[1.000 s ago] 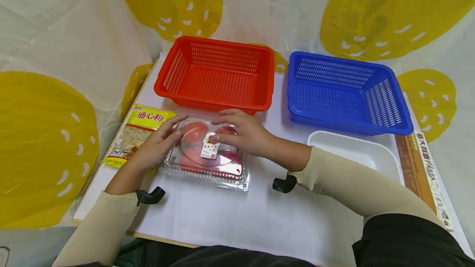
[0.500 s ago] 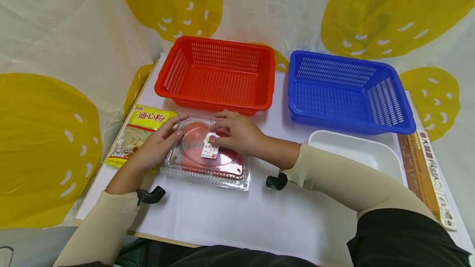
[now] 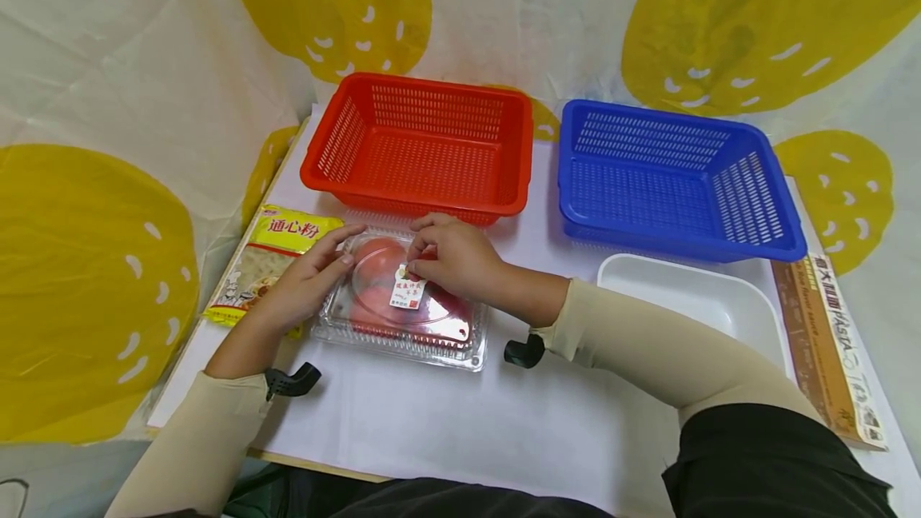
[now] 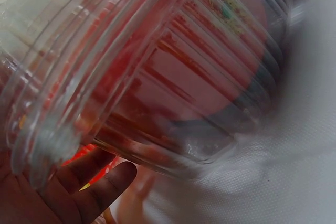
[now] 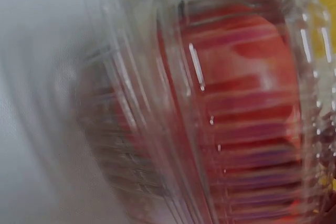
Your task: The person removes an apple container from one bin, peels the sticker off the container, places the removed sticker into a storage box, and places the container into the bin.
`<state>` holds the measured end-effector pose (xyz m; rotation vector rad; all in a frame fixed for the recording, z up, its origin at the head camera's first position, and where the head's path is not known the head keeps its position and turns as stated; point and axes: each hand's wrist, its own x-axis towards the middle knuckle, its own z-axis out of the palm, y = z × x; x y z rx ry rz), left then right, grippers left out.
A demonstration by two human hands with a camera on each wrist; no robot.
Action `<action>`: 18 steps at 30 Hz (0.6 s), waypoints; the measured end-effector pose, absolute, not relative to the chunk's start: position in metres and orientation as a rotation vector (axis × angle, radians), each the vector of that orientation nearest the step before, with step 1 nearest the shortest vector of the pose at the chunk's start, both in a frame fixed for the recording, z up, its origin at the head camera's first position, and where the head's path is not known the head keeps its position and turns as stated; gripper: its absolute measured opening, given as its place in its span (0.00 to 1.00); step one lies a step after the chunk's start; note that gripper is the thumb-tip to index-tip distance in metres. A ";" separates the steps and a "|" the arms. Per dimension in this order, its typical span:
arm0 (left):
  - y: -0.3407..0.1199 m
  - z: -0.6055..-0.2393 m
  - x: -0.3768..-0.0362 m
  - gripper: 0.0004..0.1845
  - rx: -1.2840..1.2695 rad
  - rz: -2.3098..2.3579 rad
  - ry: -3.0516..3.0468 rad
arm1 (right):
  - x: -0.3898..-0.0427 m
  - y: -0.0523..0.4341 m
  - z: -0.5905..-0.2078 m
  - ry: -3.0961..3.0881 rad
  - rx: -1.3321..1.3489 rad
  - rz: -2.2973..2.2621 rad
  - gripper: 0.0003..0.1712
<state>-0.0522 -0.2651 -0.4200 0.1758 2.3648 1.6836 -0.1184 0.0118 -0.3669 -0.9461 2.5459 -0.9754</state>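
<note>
White label [image 3: 408,295] pinched in our right grip [image 3: 456,256] could tear if we tug sharply, our relaxed left grip [image 3: 305,282] against the box [image 3: 396,340].

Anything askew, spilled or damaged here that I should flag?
Nothing stands out. The red basket and blue basket stand upright, the clear plastic container lies flat on the table, and no spill shows. The right hand covers the top of the white label, so I cannot tell whether that edge is lifting.
</note>
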 end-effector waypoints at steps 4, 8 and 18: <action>-0.265 -0.419 -0.051 0.28 0.187 1.689 2.370 | -0.118 0.013 -0.367 2.503 -0.948 -1.049 0.04; -0.265 -0.418 -0.051 0.28 0.187 1.714 2.345 | -0.117 0.016 -0.363 2.447 -1.010 -1.089 0.04; -0.265 -0.418 -0.052 0.29 0.165 1.681 2.343 | -0.110 0.028 -0.325 2.247 -1.038 -1.202 0.04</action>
